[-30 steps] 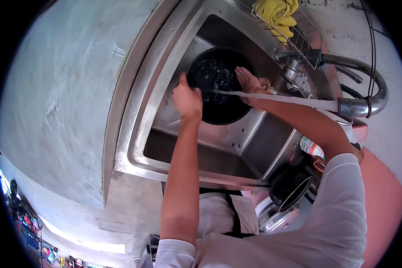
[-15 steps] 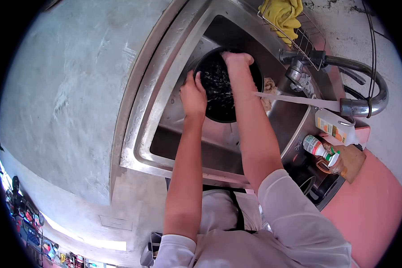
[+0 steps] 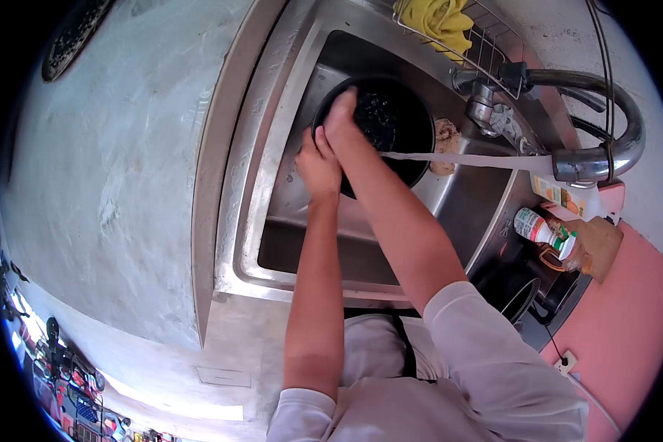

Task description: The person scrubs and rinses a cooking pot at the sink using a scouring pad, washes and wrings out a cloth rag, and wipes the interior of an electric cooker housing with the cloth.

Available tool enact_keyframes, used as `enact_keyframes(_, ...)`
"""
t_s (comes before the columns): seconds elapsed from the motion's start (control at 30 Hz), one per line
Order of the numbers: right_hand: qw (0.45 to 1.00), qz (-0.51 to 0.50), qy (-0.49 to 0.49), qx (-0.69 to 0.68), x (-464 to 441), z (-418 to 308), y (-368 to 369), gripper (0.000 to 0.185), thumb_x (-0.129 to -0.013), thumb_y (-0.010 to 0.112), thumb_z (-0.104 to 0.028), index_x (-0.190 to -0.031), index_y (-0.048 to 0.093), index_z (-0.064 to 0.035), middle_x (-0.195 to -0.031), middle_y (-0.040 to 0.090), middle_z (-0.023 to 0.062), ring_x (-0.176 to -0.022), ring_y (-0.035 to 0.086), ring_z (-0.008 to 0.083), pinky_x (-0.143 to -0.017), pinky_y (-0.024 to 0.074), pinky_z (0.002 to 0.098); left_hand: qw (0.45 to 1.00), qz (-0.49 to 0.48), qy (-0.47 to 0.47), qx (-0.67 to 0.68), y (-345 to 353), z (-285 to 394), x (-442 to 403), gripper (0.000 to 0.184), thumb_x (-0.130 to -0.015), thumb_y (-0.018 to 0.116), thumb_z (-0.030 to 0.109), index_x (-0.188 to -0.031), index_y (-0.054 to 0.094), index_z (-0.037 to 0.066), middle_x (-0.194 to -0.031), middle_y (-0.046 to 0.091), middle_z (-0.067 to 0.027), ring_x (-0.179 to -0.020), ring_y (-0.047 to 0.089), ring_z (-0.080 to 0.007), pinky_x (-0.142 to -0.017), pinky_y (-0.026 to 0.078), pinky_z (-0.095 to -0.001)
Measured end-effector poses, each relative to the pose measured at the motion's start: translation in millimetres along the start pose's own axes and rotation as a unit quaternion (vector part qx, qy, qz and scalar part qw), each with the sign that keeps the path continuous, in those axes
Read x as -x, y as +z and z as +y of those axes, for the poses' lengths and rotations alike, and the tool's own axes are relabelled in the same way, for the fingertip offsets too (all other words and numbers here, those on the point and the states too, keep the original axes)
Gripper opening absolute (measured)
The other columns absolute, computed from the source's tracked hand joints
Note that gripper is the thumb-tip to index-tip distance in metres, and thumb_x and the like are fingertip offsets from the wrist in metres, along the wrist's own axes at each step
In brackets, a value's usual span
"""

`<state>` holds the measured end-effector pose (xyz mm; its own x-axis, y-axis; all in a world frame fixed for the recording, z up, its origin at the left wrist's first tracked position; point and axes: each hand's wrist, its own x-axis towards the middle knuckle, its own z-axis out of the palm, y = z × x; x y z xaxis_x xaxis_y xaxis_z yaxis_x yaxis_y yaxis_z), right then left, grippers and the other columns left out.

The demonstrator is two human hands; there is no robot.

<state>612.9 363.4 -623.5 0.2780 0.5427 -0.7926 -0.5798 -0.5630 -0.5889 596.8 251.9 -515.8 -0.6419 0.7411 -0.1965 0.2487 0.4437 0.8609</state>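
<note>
A round black pan (image 3: 412,118) sits in the steel sink, with rippling water inside. My left hand (image 3: 319,163) grips its left rim, fingers over the edge. Inside the pan, at the upper left wall, my right hand (image 3: 341,118) lies close to my left hand; its fingers are partly hidden and blurred. From the faucet (image 3: 600,163) on the right, a stream of water (image 3: 464,158) runs left into the pan, passing beside my right forearm. A crumpled beige item (image 3: 445,140) lies in the sink just right of the pan.
The steel sink rim (image 3: 232,199) borders a grey counter (image 3: 125,162) on the left. A wire rack (image 3: 486,44) holds a yellow cloth (image 3: 438,26). Bottles, including a white one with a green cap (image 3: 534,227), and a dark pot (image 3: 508,291) stand at the right.
My right hand has moved from the pan's right side across its upper part to the left wall. My left hand stays at the left rim. The view has shifted slightly.
</note>
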Motion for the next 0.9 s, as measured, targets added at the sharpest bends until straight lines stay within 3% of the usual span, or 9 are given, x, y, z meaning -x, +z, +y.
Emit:
enact_keyframes(0.2, 0.696, -0.389, 0.069, 0.599, 111.6, -41.9, -82.2, 0.065, -0.091, 0.029, -0.052, -0.137, 0.030, -0.0053, -0.141, 0.029, 0.0176, -0.132, 0.026, 0.0289, -0.108, 0.0183, 0.0333, 0.999, 0.015, -0.023, -0.037, 2.9, -11.0, 0.9, 0.033, -0.092, 0.045, 0.025, -0.102, 0.055, -0.004, -0.079, 0.059, -0.0289, -0.078, 0.056, -0.0463, -0.068, 0.044, -0.0486)
enact_keyframes(0.37, 0.101, -0.215, -0.047, 0.970, 70.0, -91.0, -132.3, 0.062, -0.089, 0.035, -0.040, -0.142, 0.020, -0.0113, -0.149, 0.008, 0.0159, -0.137, 0.007, 0.0313, -0.110, 0.0116, 0.0443, 0.996, -0.007, -0.034, -0.087, -4.5, 11.1, 3.0, 0.032, -0.091, 0.047, 0.026, -0.103, 0.056, -0.003, -0.078, 0.059, -0.0290, -0.077, 0.057, -0.0458, -0.067, 0.044, -0.0502)
enact_keyframes(0.4, 0.106, -0.215, -0.048, 0.970, 43.8, -80.4, -136.7, 0.062, -0.089, 0.035, -0.040, -0.142, 0.020, -0.0113, -0.149, 0.008, 0.0159, -0.137, 0.007, 0.0313, -0.110, 0.0116, 0.0443, 0.995, -0.015, -0.028, -0.090, -3.8, 9.6, 3.2, 0.032, -0.091, 0.047, 0.026, -0.103, 0.056, -0.003, -0.078, 0.059, -0.0291, -0.077, 0.057, -0.0458, -0.067, 0.044, -0.0502)
enact_keyframes(0.47, 0.181, -0.075, -0.427, 0.882, -1.6, -60.9, -144.4, 0.065, -0.085, 0.044, -0.037, -0.141, 0.024, -0.0102, -0.148, 0.015, 0.0146, -0.136, 0.010, 0.0365, -0.110, 0.0097, 0.0451, 0.996, -0.023, -0.027, -0.079, -4.9, 7.7, 3.4, 0.032, -0.091, 0.047, 0.025, -0.103, 0.056, -0.003, -0.078, 0.059, -0.0291, -0.077, 0.056, -0.0461, -0.067, 0.044, -0.0501)
enact_keyframes(0.53, 0.376, -0.085, -0.354, 0.853, 22.4, -21.4, -96.4, 0.072, -0.082, 0.051, -0.037, -0.140, 0.023, -0.0048, -0.147, 0.016, 0.0143, -0.135, 0.012, 0.0377, -0.109, 0.0086, 0.0503, 0.997, -0.027, -0.026, -0.065, -4.1, 5.0, 2.4, 0.031, -0.091, 0.047, 0.025, -0.103, 0.056, -0.003, -0.078, 0.059, -0.0291, -0.077, 0.056, -0.0463, -0.067, 0.044, -0.0499)
enact_keyframes(0.67, 0.202, -0.102, -0.466, 0.856, -5.1, 31.1, -114.3, 0.075, -0.080, 0.054, -0.039, -0.139, 0.023, -0.0031, -0.146, 0.016, 0.0186, -0.135, 0.012, 0.0384, -0.105, 0.0092, 0.0580, 0.997, -0.038, -0.016, -0.069, -3.8, 7.2, -2.1, 0.031, -0.091, 0.047, 0.025, -0.101, 0.056, -0.002, -0.078, 0.059, -0.0285, -0.076, 0.056, -0.0462, -0.065, 0.045, -0.0499)
enact_keyframes(0.77, 0.545, -0.002, -0.425, 0.723, -1.3, 3.4, -107.6, 0.076, -0.080, 0.052, -0.039, -0.137, 0.024, 0.0030, -0.143, 0.017, 0.0275, -0.134, 0.013, 0.0402, -0.103, 0.0090, 0.0617, 0.996, -0.041, -0.007, -0.081, -5.4, 4.7, 4.5, 0.030, -0.091, 0.047, 0.026, -0.100, 0.057, -0.001, -0.077, 0.059, -0.0285, -0.076, 0.056, -0.0462, -0.063, 0.044, -0.0504)
enact_keyframes(0.87, 0.511, 0.119, -0.374, 0.765, -10.0, 23.1, -79.6, 0.078, -0.079, 0.052, -0.038, -0.136, 0.023, 0.0055, -0.142, 0.017, 0.0284, -0.133, 0.013, 0.0424, -0.104, 0.0096, 0.0596, 0.996, -0.028, -0.003, -0.084, -2.6, 1.0, 1.0, 0.029, -0.091, 0.046, 0.026, -0.097, 0.057, 0.000, -0.076, 0.058, -0.0284, -0.075, 0.056, -0.0465, -0.062, 0.044, -0.0508)
enact_keyframes(0.9, 0.398, 0.022, -0.472, 0.787, -16.7, 24.4, -90.8, 0.080, -0.077, 0.053, -0.038, -0.136, 0.023, 0.0055, -0.141, 0.016, 0.0310, -0.132, 0.013, 0.0448, -0.105, 0.0110, 0.0574, 0.995, -0.038, -0.012, -0.090, -3.9, 4.2, 0.6, 0.028, -0.092, 0.046, 0.026, -0.097, 0.057, 0.000, -0.075, 0.059, -0.0279, -0.074, 0.056, -0.0463, -0.062, 0.044, -0.0509)
